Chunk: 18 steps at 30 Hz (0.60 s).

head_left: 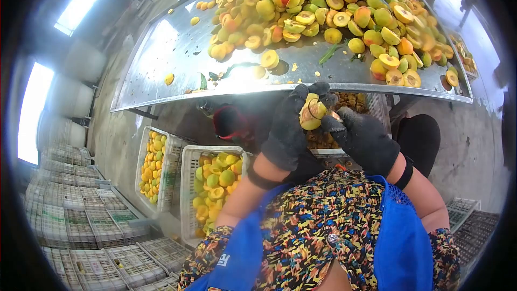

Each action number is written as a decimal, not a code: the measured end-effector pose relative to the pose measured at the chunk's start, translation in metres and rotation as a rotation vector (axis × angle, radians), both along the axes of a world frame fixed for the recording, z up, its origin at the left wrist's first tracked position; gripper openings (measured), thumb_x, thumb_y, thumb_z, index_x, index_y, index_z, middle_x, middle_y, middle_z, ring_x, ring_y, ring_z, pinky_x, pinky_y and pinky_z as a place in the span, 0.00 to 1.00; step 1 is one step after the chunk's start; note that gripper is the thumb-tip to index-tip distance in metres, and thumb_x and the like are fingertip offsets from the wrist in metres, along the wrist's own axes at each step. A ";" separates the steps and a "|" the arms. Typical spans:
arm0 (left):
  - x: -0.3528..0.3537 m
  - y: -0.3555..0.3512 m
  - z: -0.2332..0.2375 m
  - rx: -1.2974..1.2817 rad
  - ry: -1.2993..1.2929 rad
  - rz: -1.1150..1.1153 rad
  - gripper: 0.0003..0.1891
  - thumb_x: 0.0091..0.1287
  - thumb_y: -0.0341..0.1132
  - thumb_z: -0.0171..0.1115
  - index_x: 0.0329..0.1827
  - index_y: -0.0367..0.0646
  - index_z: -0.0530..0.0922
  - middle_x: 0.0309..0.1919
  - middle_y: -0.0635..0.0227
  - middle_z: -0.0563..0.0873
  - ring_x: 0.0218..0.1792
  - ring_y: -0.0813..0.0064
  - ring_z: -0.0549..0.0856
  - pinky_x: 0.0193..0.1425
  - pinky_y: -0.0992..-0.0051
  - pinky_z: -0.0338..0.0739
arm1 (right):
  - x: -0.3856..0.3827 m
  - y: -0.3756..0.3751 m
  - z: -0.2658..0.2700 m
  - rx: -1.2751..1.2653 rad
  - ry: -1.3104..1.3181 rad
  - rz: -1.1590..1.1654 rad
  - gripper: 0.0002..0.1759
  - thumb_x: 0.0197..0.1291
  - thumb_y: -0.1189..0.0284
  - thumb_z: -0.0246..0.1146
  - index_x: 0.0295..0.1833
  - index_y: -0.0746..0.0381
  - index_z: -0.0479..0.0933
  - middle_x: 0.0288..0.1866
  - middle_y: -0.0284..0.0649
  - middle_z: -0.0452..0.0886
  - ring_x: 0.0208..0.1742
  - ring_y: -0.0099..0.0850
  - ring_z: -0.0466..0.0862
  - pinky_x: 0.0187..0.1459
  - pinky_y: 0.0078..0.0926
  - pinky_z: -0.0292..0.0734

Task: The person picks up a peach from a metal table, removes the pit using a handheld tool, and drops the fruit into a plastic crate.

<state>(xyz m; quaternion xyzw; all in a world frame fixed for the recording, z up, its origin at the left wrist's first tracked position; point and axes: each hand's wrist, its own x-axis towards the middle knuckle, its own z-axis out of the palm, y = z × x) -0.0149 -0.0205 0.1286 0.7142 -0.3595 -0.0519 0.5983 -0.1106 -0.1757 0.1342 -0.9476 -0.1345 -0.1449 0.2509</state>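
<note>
My left hand [291, 126], in a black glove, is closed around a yellow peach [311, 114] just below the table's near edge. My right hand [362, 139], gloved too, is closed right beside the fruit. It grips a small pitting tool [335, 115], whose thin dark curved loop lies against the peach; most of its handle is hidden by the fingers. Beneath both hands stands a crate [379, 114] with brown peach pits [350, 101] in it.
Halved peaches [334, 2] are heaped on the metal table [177, 56], with leaves and scraps near its edge. To the left stand two white crates, a nearer one [187, 196] and a farther one [171, 170], holding peach halves. Stacked crates [81, 205] fill the lower left.
</note>
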 end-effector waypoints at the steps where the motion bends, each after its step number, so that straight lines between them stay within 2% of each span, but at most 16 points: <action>1: 0.005 0.003 -0.009 -0.006 0.025 -0.014 0.16 0.72 0.38 0.48 0.52 0.34 0.76 0.43 0.62 0.84 0.41 0.72 0.84 0.47 0.73 0.79 | 0.001 0.001 0.001 -0.007 -0.016 0.000 0.18 0.56 0.67 0.61 0.54 0.47 0.76 0.36 0.40 0.77 0.30 0.38 0.82 0.26 0.37 0.76; 2: 0.009 0.007 -0.018 -0.012 0.050 -0.027 0.15 0.70 0.35 0.50 0.51 0.34 0.76 0.43 0.62 0.84 0.42 0.72 0.84 0.47 0.73 0.79 | 0.001 0.001 0.002 -0.013 -0.031 0.000 0.18 0.57 0.67 0.61 0.54 0.47 0.76 0.36 0.40 0.77 0.29 0.38 0.82 0.25 0.36 0.75; 4: 0.014 0.012 -0.033 -0.180 0.270 -0.068 0.13 0.65 0.30 0.56 0.50 0.35 0.77 0.44 0.61 0.84 0.42 0.72 0.85 0.46 0.72 0.79 | 0.000 0.000 0.002 -0.030 -0.052 0.016 0.18 0.57 0.67 0.61 0.55 0.47 0.76 0.37 0.40 0.77 0.29 0.38 0.82 0.24 0.36 0.76; 7: 0.009 0.014 -0.018 -0.336 0.460 -0.132 0.13 0.61 0.27 0.59 0.48 0.33 0.78 0.44 0.60 0.85 0.40 0.71 0.86 0.44 0.72 0.81 | 0.001 -0.002 0.001 -0.042 -0.067 0.076 0.18 0.58 0.66 0.61 0.55 0.48 0.75 0.38 0.41 0.78 0.29 0.38 0.82 0.25 0.37 0.76; 10: 0.002 0.013 0.015 0.053 -0.193 -0.019 0.13 0.61 0.28 0.60 0.48 0.34 0.79 0.43 0.60 0.86 0.37 0.69 0.86 0.44 0.72 0.81 | 0.003 -0.002 0.000 0.055 -0.005 0.119 0.17 0.59 0.63 0.60 0.55 0.50 0.75 0.37 0.44 0.78 0.31 0.40 0.82 0.27 0.38 0.77; 12: -0.001 0.009 0.013 -0.069 -0.002 -0.018 0.13 0.61 0.30 0.60 0.48 0.37 0.80 0.41 0.61 0.86 0.37 0.69 0.86 0.43 0.73 0.80 | 0.002 -0.001 0.006 0.177 0.131 0.120 0.17 0.62 0.60 0.58 0.55 0.53 0.75 0.37 0.46 0.79 0.33 0.43 0.83 0.32 0.37 0.77; 13: -0.003 0.008 0.011 -0.129 0.092 -0.017 0.13 0.61 0.31 0.61 0.47 0.38 0.80 0.41 0.62 0.86 0.36 0.69 0.86 0.43 0.73 0.79 | 0.002 0.001 0.010 0.317 0.262 0.099 0.17 0.64 0.59 0.56 0.52 0.57 0.76 0.35 0.45 0.80 0.33 0.39 0.82 0.34 0.35 0.77; 15: -0.012 0.006 0.015 -0.043 -0.031 0.175 0.11 0.62 0.31 0.59 0.45 0.39 0.81 0.39 0.63 0.86 0.36 0.71 0.85 0.42 0.74 0.79 | 0.004 0.006 0.019 0.597 0.522 0.056 0.20 0.68 0.58 0.54 0.47 0.65 0.76 0.32 0.44 0.82 0.34 0.32 0.82 0.40 0.29 0.76; 18: -0.017 0.001 0.015 -0.120 -0.169 0.250 0.13 0.69 0.34 0.51 0.44 0.33 0.80 0.35 0.61 0.85 0.34 0.72 0.85 0.40 0.75 0.80 | 0.004 0.010 0.015 0.739 0.582 0.085 0.22 0.70 0.56 0.52 0.47 0.66 0.76 0.32 0.41 0.82 0.35 0.25 0.79 0.41 0.27 0.75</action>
